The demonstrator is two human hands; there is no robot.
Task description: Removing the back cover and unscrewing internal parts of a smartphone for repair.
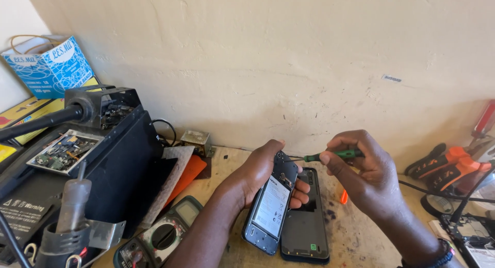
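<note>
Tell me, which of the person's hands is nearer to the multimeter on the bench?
Left. The left hand, holding the opened phone, is just right of the multimeter; the right hand with the green screwdriver is farther right.

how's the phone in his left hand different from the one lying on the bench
The held phone is tilted up in the left hand; the flat phone lies on the bench. The held one shows a white battery and open insides; the flat one shows a dark, glossy face. The screwdriver in the right hand meets only the held one. Both are slim, dark slabs.

One head-worn camera looks down and forward, close over the workbench [232,160], facing the wall [289,56].
</note>
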